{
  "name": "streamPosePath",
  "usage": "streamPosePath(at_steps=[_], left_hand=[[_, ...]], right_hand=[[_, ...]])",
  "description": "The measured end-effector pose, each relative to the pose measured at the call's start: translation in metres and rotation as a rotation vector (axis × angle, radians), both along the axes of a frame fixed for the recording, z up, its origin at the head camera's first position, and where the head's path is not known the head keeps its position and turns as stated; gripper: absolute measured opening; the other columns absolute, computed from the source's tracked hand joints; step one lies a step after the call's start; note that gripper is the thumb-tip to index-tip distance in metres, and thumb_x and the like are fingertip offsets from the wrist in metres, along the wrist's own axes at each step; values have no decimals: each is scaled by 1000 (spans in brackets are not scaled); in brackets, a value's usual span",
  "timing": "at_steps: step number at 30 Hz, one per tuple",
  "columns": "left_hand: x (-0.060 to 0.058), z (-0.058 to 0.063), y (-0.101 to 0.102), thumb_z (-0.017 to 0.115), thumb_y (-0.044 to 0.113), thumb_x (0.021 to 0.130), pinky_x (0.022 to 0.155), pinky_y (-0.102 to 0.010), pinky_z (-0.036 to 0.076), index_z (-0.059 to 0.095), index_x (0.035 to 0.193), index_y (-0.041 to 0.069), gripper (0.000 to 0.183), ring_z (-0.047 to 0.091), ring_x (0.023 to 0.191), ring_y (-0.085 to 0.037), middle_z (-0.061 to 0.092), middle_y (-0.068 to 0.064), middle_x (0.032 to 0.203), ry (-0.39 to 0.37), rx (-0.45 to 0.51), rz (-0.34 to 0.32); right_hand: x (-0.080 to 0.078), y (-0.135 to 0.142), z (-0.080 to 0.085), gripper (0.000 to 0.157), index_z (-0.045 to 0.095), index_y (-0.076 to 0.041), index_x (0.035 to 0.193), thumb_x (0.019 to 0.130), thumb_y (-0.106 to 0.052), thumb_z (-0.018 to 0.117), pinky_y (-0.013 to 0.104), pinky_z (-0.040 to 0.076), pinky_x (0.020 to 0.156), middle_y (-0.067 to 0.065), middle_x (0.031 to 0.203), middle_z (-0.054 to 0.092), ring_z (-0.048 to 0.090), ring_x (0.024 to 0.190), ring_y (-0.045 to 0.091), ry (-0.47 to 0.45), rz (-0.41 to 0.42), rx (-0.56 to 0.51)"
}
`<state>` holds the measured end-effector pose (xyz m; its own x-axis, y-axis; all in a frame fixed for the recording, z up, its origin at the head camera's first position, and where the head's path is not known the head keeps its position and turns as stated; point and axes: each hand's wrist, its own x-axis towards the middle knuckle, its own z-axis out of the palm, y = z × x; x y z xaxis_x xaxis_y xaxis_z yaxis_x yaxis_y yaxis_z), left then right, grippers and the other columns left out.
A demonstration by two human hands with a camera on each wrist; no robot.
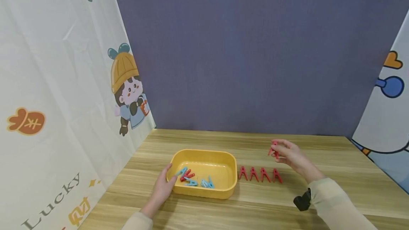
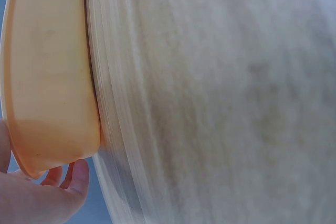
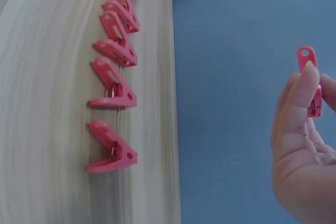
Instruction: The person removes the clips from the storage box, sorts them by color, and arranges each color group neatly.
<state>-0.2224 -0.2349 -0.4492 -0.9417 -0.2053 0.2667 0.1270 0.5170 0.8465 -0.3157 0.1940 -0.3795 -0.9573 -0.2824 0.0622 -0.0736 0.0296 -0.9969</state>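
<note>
While both hands are at work over the bench (image 1: 262,208), a yellow tray (image 1: 218,168) stands on it with clothes pegs inside. Seen from the head view, a light blue peg (image 1: 183,171) lies toward the tray's 9 o'clock side, with red pegs (image 1: 183,178) beside it, one or two; the overlap hides the number. Toward 7 o'clock lies a second blue peg (image 1: 191,182), and near 6 o'clock a blue cluster (image 1: 208,183) is too tangled to count.

The left hand (image 1: 163,186) grips the tray at 8 o'clock, its thumb at the rim and its fingers (image 2: 80,176) curled against the outer wall below.

From the tray's 3 o'clock side a row of four red pegs (image 1: 264,175) runs outward along the bench, the pegs set just apart from one another, their legs toward 6 o'clock.

At 12 o'clock from the row's outermost peg, the right hand (image 1: 293,155) is lifted clear of the bench, thumb and fingers clamped on a raised red peg (image 3: 306,55), one end of which sticks out past them. A black object (image 1: 302,200) sits against the right sleeve (image 1: 335,198).
</note>
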Motion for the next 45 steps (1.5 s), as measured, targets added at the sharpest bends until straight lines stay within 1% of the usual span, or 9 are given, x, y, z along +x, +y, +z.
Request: streamPosePath(at_steps=[4,9,16,23,32,37,42,45], left_hand=[[0,0,0,53,4,89,102,-56,24,38,133,-7,48,30,125,-47,35,-32,135,-5,3,1],[0,1,0,53,6,90,103,-56,24,37,134,-7,49,29,126,-46,34,-31,136,-18,4,-5],[0,0,0,53,6,90,103,-55,24,37,134,-7,49,30,126,-46,35,-31,136,-14,6,0],[0,0,-1,53,6,89,103,-56,24,38,134,-7,49,30,125,-46,35,-31,136,-16,5,-3],[1,2,0,53,7,90,103,-56,24,36,135,-7,49,29,126,-46,34,-31,137,-24,5,-7],[1,2,0,53,8,91,103,-55,24,36,135,-7,49,29,126,-45,35,-30,137,-26,-2,-7],[0,1,0,53,6,90,103,-55,24,36,135,-7,49,30,125,-45,35,-31,136,-23,4,-7],[0,1,0,53,6,90,103,-55,24,36,135,-7,49,29,126,-46,34,-31,136,-23,9,-6]], right_hand=[[-1,5,-4,62,25,8,136,93,-23,56,28,54,64,3,91,59,60,76,12,4,-11,36],[-1,12,-10,61,24,10,135,93,-22,55,27,54,66,2,93,58,61,84,15,8,-20,63],[-1,22,-16,61,22,11,135,94,-22,53,29,54,68,5,99,57,60,87,16,19,-14,89],[-2,28,-21,63,20,12,136,94,-23,53,30,54,70,8,104,58,61,88,17,3,-26,113],[-1,36,-28,56,28,13,130,93,-20,54,32,54,70,6,98,60,60,83,15,1,-42,131],[-2,39,-33,52,31,10,129,93,-20,55,35,54,72,3,94,61,62,84,17,-42,-54,127],[-3,42,-38,53,32,8,130,92,-19,57,32,55,69,2,91,62,63,82,17,-80,-58,102],[-3,44,-41,50,34,7,127,92,-19,57,32,55,68,4,89,63,64,80,17,-80,-47,100]])
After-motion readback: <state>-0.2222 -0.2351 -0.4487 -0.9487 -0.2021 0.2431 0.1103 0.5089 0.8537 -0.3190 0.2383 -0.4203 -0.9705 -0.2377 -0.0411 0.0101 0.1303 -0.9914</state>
